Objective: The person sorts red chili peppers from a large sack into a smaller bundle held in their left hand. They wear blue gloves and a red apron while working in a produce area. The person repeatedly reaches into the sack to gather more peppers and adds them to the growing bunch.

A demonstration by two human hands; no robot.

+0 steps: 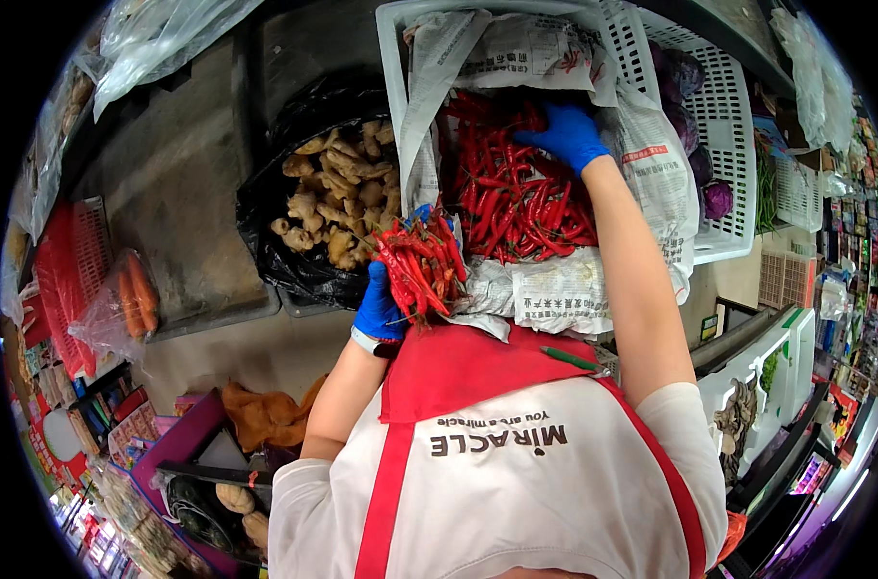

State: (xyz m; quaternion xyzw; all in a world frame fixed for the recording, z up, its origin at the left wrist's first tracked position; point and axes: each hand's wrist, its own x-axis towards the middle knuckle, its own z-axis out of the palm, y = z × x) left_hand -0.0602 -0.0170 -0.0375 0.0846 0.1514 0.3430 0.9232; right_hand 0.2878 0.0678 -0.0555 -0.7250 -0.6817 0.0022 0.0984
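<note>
My left hand [380, 307], in a blue glove, is closed around a bunch of red chili peppers [422, 265], held near the left front corner of a white plastic crate [395, 116]. More red chili peppers [516, 198] with green stems lie heaped in the crate on sheets of newspaper [642, 179]. My right hand [566, 135], also gloved in blue, reaches into the far right of the heap. Its fingertips bend down among the peppers, and whether they grip any is hidden.
Left of the crate, a black plastic bag [256, 207] holds ginger [338, 188]. Another white crate [738, 145] with purple cabbages [717, 200] stands at the right. Carrots [138, 294] in clear plastic lie far left beside a red basket [68, 289]. Clear bags [159, 48] hang at upper left.
</note>
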